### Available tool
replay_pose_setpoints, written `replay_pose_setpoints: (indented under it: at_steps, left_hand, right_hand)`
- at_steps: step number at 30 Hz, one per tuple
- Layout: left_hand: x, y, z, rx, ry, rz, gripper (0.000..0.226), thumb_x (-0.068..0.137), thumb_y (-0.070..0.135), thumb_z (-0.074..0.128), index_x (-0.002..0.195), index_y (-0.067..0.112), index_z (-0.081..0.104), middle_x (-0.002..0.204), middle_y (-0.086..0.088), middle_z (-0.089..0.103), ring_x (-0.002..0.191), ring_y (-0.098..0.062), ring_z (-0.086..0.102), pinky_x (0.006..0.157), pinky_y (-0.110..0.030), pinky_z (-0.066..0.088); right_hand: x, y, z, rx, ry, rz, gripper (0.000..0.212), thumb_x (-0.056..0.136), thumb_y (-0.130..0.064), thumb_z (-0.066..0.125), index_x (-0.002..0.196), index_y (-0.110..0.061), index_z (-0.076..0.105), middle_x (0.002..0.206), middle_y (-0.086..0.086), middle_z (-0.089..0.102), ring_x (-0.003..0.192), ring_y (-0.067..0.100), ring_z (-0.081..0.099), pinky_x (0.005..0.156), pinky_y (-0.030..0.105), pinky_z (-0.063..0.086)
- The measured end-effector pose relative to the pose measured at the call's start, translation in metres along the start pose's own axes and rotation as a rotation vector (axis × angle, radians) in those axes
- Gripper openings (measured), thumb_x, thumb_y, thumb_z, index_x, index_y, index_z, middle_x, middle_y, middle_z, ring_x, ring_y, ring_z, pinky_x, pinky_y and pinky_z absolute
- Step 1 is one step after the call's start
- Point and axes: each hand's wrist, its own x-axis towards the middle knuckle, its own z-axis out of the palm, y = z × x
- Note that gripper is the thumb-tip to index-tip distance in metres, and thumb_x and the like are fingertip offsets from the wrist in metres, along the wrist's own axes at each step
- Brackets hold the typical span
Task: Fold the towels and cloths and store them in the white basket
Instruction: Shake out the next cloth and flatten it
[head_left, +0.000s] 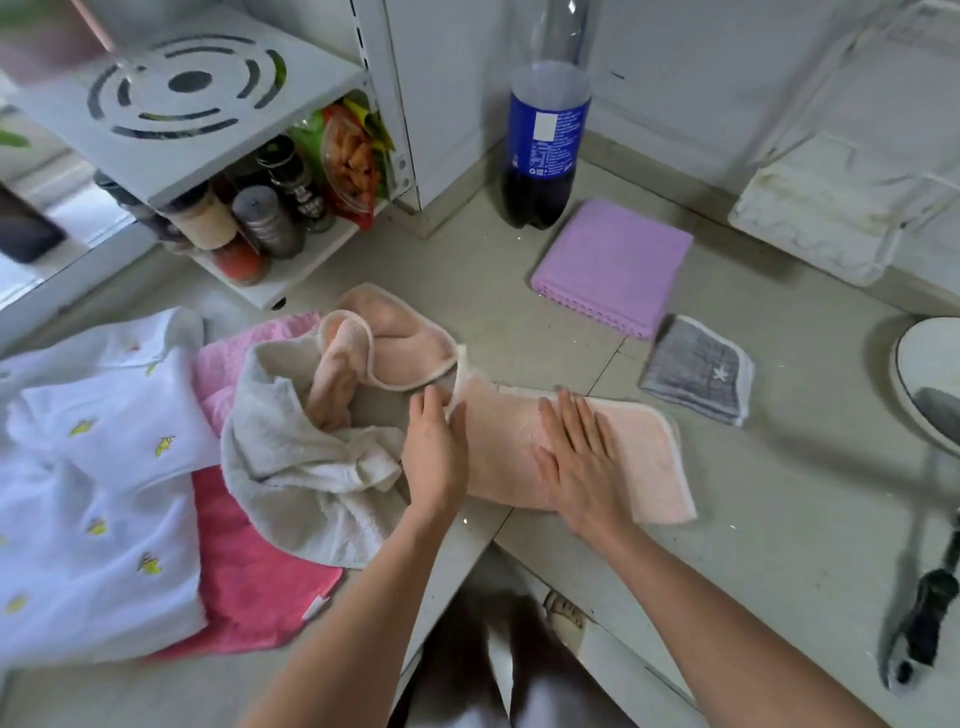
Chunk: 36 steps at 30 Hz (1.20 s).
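A peach towel (509, 452) lies partly folded on the counter in front of me. My left hand (434, 452) pinches its raised edge near the middle. My right hand (579, 457) rests flat on the folded right part. To the left lies a heap: a crumpled cream towel (291, 457), a pink towel (244, 571) and a white cloth with yellow prints (98, 467). A folded purple cloth (613, 265) and a folded grey cloth with a star (698, 369) lie behind to the right. A white basket (826, 218) stands at the back right.
A dark soda bottle (545, 140) stands at the back by the wall. A white rack with spice jars (249, 218) and snack bags sits at the back left. A white plate with a spoon (930, 384) and a black-handled utensil (930, 613) lie at the right edge.
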Motion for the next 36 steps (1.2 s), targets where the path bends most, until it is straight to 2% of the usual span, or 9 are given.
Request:
replay_pose_setpoints:
  at_steps: [5,9,14,18,26,28,29,32,36]
  left_hand:
    - [0.001,0.005,0.005,-0.002,-0.002,-0.075,0.029,0.098,0.036,0.045,0.109,0.009,0.042,0.105,-0.011,0.057,0.092,-0.031,0.057,0.068,-0.033,0.036]
    - [0.013,0.013,0.006,0.284,-0.156,-0.19,0.051,0.094,0.054,0.042,0.111,0.007,0.05,0.101,-0.015,0.066,0.095,-0.035,0.061,0.073,-0.037,0.041]
    - [0.02,0.002,0.001,0.166,-0.186,-0.051,0.043,0.095,0.051,0.043,0.092,0.01,0.055,0.089,-0.012,0.066,0.086,-0.032,0.061,0.064,-0.032,0.038]
    - [0.018,-0.014,-0.005,0.28,-0.161,0.058,0.036,0.099,0.046,0.031,0.108,0.014,0.046,0.09,-0.014,0.067,0.084,-0.037,0.062,0.064,-0.038,0.043]
    - [0.015,-0.007,-0.008,0.325,-0.154,0.039,0.036,0.101,0.042,0.027,0.11,0.013,0.046,0.09,-0.01,0.066,0.084,-0.035,0.062,0.064,-0.035,0.039]
    - [0.016,-0.002,-0.013,0.246,-0.173,0.032,0.033,0.1,0.043,0.033,0.1,0.014,0.049,0.086,-0.005,0.062,0.083,-0.029,0.06,0.064,-0.034,0.039]
    - [0.017,0.002,-0.015,0.165,-0.197,0.014,0.029,0.099,0.042,0.038,0.096,0.016,0.05,0.085,-0.001,0.061,0.081,-0.025,0.059,0.065,-0.032,0.039]
    - [0.018,0.022,-0.016,-0.055,-0.301,-0.035,0.027,0.096,0.037,0.048,0.088,0.013,0.056,0.076,0.001,0.06,0.07,-0.015,0.055,0.056,-0.028,0.038]
    - [0.002,0.056,-0.002,-0.126,-0.404,-0.064,0.033,0.094,0.031,0.054,0.067,0.016,0.043,0.059,0.006,0.042,0.053,-0.009,0.038,0.046,-0.021,0.027]
  right_hand:
    - [-0.001,0.001,0.0,0.021,-0.014,-0.004,0.059,0.098,-0.051,0.009,0.153,-0.028,0.002,0.16,0.003,-0.002,0.147,0.025,-0.003,0.118,0.042,0.004]
    - [-0.002,0.0,0.0,0.017,-0.018,0.001,0.059,0.099,-0.052,0.005,0.152,-0.028,0.003,0.16,0.003,-0.004,0.147,0.026,-0.006,0.118,0.044,0.004]
    - [-0.001,-0.002,-0.002,0.026,-0.02,0.035,0.059,0.098,-0.051,0.001,0.152,-0.028,0.007,0.16,0.001,-0.004,0.147,0.024,-0.007,0.118,0.044,0.005]
    - [0.0,-0.005,-0.003,0.012,-0.025,0.055,0.06,0.098,-0.051,0.0,0.152,-0.027,0.008,0.16,0.0,-0.003,0.147,0.023,-0.006,0.118,0.043,0.004]
    - [0.002,-0.006,-0.01,0.084,-0.117,0.052,0.061,0.092,-0.051,-0.006,0.15,-0.031,-0.005,0.158,-0.005,-0.018,0.145,0.019,-0.017,0.119,0.04,-0.007]
    - [0.001,0.0,-0.023,0.216,-0.087,0.024,0.059,0.096,-0.049,0.009,0.151,-0.03,0.002,0.16,-0.002,-0.008,0.147,0.02,-0.006,0.12,0.037,-0.001]
    - [-0.001,0.006,-0.031,0.289,-0.006,0.049,0.057,0.099,-0.043,0.027,0.152,-0.026,0.014,0.16,0.004,0.008,0.147,0.023,0.007,0.119,0.038,0.01]
    - [-0.01,0.03,-0.054,0.277,0.256,0.331,0.046,0.088,-0.021,0.062,0.13,-0.007,0.049,0.129,0.016,0.052,0.12,0.035,0.047,0.097,0.044,0.04]
    - [-0.016,0.065,-0.072,0.378,0.044,0.766,0.052,0.082,-0.029,0.069,0.121,0.0,0.049,0.121,0.02,0.052,0.113,0.037,0.049,0.088,0.041,0.041]
